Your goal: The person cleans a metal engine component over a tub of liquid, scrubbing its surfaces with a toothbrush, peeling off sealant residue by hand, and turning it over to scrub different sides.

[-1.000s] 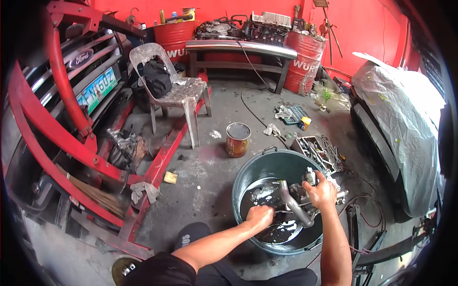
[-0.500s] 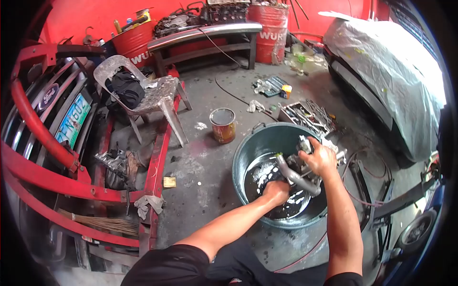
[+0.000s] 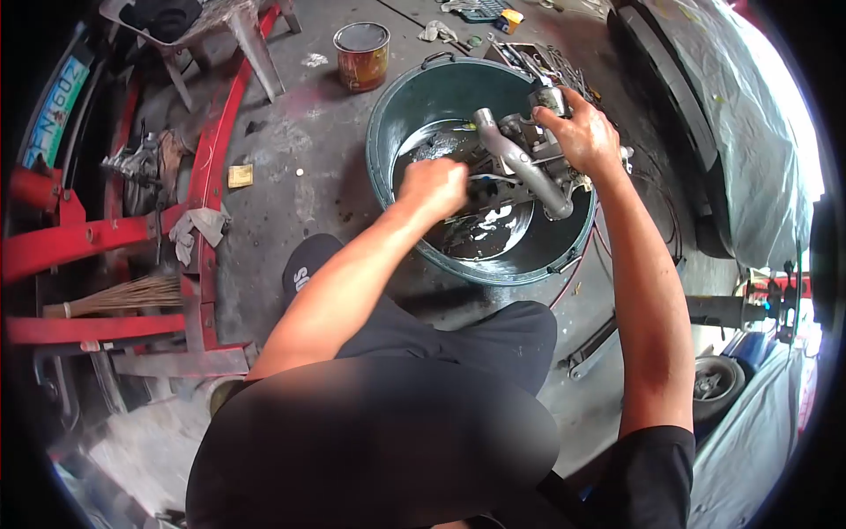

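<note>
A metal engine part with a curved grey pipe (image 3: pixel 526 172) is held over a dark green tub (image 3: pixel 381 145), tilted across its right side. My right hand (image 3: pixel 583 134) grips a cylindrical piece at the upper end of this engine part. My left hand (image 3: pixel 434 188) is closed in a fist at the part's left side, above the liquid. Its fingers are turned away, so what they hold, if anything, is hidden. Dark liquid with pale, shiny foam patches (image 3: pixel 493 218) lies in the bottom of the tub.
Behind the tub sits a box of tools (image 3: pixel 555 66). A rusty paint can (image 3: pixel 362 66) stands to its left, near a plastic chair (image 3: pixel 198 35) and a red metal frame (image 3: pixel 210 159). A covered car (image 3: pixel 731 115) is at the right. A hose (image 3: pixel 602 238) runs beside the tub.
My view has tilted downward, so the tub appears higher. My left hand has risen out of the tub's lower part and moved left of the pipe. My right hand keeps its grip.
</note>
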### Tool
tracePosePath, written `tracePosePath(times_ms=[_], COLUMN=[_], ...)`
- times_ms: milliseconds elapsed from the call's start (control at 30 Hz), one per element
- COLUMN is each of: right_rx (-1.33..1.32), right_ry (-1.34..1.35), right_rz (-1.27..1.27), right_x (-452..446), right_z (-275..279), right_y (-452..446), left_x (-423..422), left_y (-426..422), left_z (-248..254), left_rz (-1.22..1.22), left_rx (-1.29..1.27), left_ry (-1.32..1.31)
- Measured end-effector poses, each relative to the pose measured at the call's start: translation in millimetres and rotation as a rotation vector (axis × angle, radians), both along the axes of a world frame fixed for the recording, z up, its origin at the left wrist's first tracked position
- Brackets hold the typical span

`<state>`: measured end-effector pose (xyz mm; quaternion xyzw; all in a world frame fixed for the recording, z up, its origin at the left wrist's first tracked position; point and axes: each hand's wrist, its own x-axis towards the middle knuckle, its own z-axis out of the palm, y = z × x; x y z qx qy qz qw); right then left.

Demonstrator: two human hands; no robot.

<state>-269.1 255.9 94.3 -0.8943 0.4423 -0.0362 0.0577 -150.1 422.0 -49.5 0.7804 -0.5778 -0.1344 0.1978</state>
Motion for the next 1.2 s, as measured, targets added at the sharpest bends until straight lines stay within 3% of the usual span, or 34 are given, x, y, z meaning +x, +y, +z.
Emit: tracePosePath(times_ms=[67, 200, 333, 533, 667, 733, 800, 867, 933, 1000, 1067, 1200], right_rx=[-0.041, -0.079, -0.035, -0.029, -0.012, -0.031, -0.047, 0.004, -0.002, 0.008, 0.016, 0.065], right_ry=[-0.043, -0.038, -0.031, -0.039, -0.048, -0.066, -0.095, -0.050, -0.034, -0.007, -0.013, -0.055], right_rz=[-0.004, 0.034, 0.013, 0.030, -0.010, -0.021, -0.016, -0.025, -0.020, -0.031, -0.019, 0.016], right_x=[-2, 3, 7, 8, 9, 8, 6, 10, 14, 10, 8, 3], right_z=[-2, -5, -6, -4, 0, -6, -8, -4, -2, -5, -10, -9], right_y=[-2, -9, -12, -14, -6, -14, -15, -14, -17, -15, -21, -19], left_x=[-8, -26, -9, -41, -17, -15, -40, -42, -41, -38, -27, -16], left_y=[20, -17, -14, -32, -6, -7, -27, -31, -28, -20, -10, -7], left_z=[-10, -8, -44, -58, -73, -91, -69, -62, -67, -68, -50, 2], left_rz=[0.060, 0.069, 0.014, 0.222, 0.225, 0.217, 0.197, 0.262, 0.171, 0.167, 0.165, 0.079], left_rx=[-0.266, -0.110, -0.209, -0.335, -0.266, -0.489, -0.428, -0.488, -0.380, -0.092, -0.060, -0.039], left_ry=[0.027, -0.061, 0.065, 0.233, 0.355, 0.283, 0.164, 0.219, 0.320, 0.395, 0.385, 0.015])
